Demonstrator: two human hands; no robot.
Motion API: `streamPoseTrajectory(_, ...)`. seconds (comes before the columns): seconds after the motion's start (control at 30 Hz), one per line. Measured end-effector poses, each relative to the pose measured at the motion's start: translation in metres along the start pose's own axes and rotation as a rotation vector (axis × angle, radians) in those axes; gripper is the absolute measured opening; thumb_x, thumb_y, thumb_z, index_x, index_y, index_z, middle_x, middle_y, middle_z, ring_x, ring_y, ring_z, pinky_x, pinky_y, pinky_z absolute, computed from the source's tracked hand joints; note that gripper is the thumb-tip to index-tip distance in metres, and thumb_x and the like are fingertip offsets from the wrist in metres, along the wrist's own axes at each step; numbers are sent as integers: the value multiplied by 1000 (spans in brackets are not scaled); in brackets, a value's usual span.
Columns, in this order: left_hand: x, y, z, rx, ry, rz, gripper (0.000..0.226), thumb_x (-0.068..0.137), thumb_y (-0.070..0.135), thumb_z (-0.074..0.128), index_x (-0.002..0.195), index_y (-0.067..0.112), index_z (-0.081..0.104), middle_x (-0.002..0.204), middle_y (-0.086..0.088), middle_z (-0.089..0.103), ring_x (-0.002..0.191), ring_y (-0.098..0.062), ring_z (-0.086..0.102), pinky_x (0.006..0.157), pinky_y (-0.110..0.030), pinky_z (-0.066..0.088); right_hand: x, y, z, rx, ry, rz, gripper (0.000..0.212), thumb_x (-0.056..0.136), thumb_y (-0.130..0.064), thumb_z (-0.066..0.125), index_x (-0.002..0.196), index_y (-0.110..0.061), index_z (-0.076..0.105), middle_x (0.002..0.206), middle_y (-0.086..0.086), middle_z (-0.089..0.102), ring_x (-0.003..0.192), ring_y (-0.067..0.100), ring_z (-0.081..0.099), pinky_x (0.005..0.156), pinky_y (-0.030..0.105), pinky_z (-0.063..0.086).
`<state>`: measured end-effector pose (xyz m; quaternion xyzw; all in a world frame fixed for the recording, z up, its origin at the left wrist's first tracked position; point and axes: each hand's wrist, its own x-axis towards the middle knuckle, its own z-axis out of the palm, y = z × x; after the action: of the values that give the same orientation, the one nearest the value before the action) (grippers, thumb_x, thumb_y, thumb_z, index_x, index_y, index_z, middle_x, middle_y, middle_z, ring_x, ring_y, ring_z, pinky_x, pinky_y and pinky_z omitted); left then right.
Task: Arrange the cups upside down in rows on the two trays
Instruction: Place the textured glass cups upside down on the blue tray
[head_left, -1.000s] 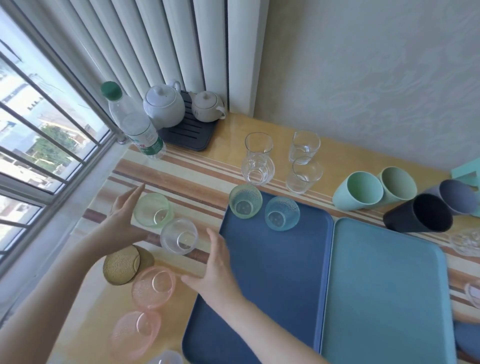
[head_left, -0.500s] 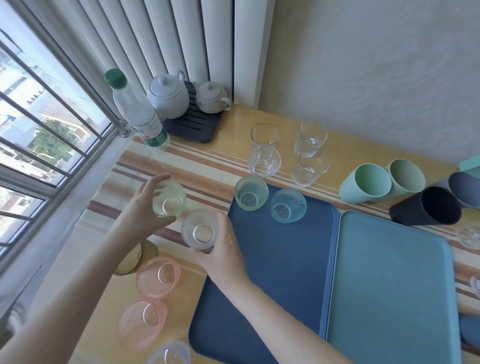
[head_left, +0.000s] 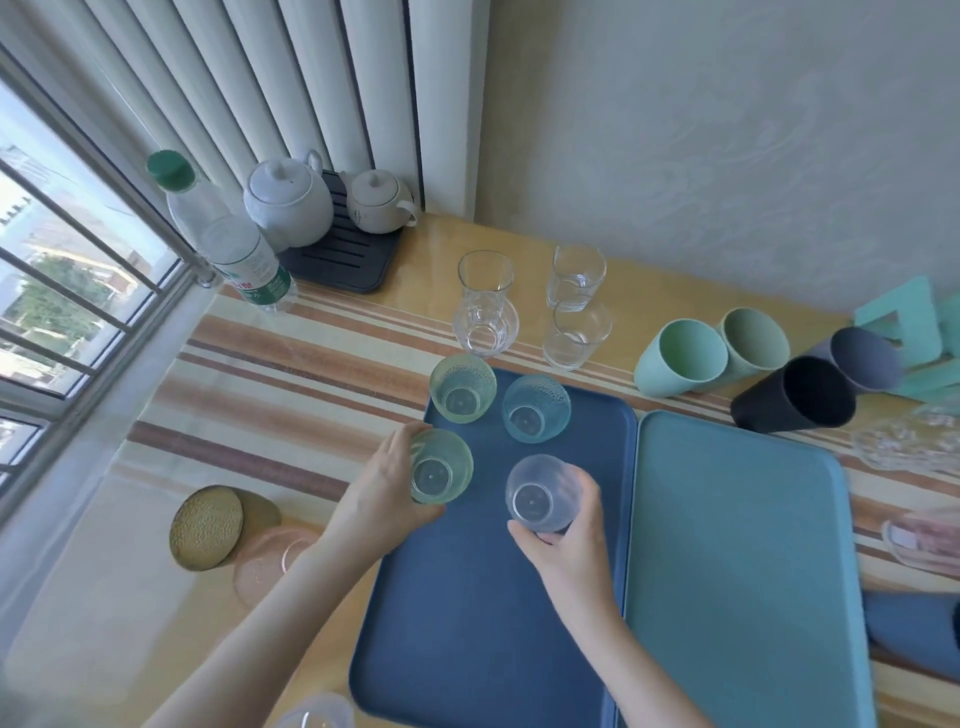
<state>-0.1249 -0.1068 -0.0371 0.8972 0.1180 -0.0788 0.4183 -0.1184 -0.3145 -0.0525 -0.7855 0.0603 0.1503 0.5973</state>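
Setting both cups flat, rims down and level with the far pair, would finish a neat second row. The right hand (head_left: 563, 545) wraps its fingers around a clear cup (head_left: 543, 493); the left hand (head_left: 382, 493) grips a green cup (head_left: 439, 467). The dark blue tray (head_left: 467, 623) holds 2 upturned cups beyond; the light blue tray (head_left: 737, 571) holds none.

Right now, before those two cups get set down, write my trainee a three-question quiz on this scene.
1. True or false: the light blue tray already carries cups.
2. How many cups stand free on the dark blue tray, not counting the two being held?
3. Which hand grips the clear cup: A left hand, B right hand?

Key: 1 false; 2 two; 3 B.
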Motion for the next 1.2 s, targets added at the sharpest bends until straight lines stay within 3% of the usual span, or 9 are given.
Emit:
streamPoseTrajectory(0.2, -1, -4, 4, 9, 18, -13, 73, 61, 16, 77, 124, 21, 39, 114, 12, 47, 108, -3, 44, 84, -17, 34, 6, 10, 12, -92, -11, 2, 78, 65, -13, 79, 127, -28, 35, 130, -9, 43, 122, 11, 45, 95, 44, 48)
streamPoseTrajectory(0.57, -8, -6, 8, -28, 11, 15, 74, 62, 15, 76, 124, 23, 37, 117, 12, 48, 111, -2, 43, 87, -17, 35, 1, 6, 19, -128, -10, -18, 78, 65, -18, 81, 126, -30, 34, 128, -12, 42, 121, 8, 43, 95, 44, 47)
streamPoseTrajectory(0.7, -8, -9, 9, -9, -13, 6, 89, 62, 16, 79, 136, 18, 30, 126, 12, 42, 122, -8, 39, 97, -19, 32, 1, 5, 20, -99, -11, 0, 79, 64, -19, 82, 125, -32, 33, 128, -15, 41, 122, 10, 43, 98, 44, 45)
streamPoseTrajectory(0.83, -17, -9, 2, 56, -31, 14, 109, 59, 31, 83, 145, 18, 17, 137, 1, 39, 129, -18, 32, 107, -27, 25, -4, 4, 15, -118, -46, 64, 96, 66, -8, 81, 138, -26, 19, 135, -12, 27, 125, 5, 36, 103, 29, 39)
streamPoseTrajectory(0.93, -33, -8, -23, 3, 59, 23, 93, 66, 47, 72, 143, 24, 25, 131, 10, 42, 125, -16, 39, 104, -37, 37, -19, 7, 8, -145, -19, 93, 91, 70, -2, 76, 139, -22, 20, 133, -9, 25, 122, 9, 39, 97, 26, 43)
streamPoseTrajectory(1.03, -60, -12, -57, -16, 192, -10, 57, 79, 29, 68, 129, 37, 40, 121, 30, 42, 116, -12, 47, 98, -31, 38, -47, 13, 6, -185, -77, 105, 77, 73, -3, 71, 131, -31, 29, 129, -9, 33, 118, 6, 44, 88, 13, 42)
streamPoseTrajectory(1.1, -84, -26, -75, -16, 225, -59, 54, 83, 13, 65, 123, 43, 44, 118, 30, 44, 113, -12, 48, 97, -31, 37, -71, 15, 11, -213, -196, 97, 72, 76, -5, 69, 124, -43, 30, 128, -15, 36, 118, -1, 42, 86, 5, 38)
streamPoseTrajectory(1.2, -121, -48, -87, 34, 257, -83, 50, 80, 18, 67, 122, 39, 47, 118, 33, 44, 110, -14, 49, 96, -24, 36, -94, 9, 30, -253, -389, 47, 73, 80, -9, 64, 125, -53, 26, 131, -24, 31, 122, -9, 32, 93, 5, 34)
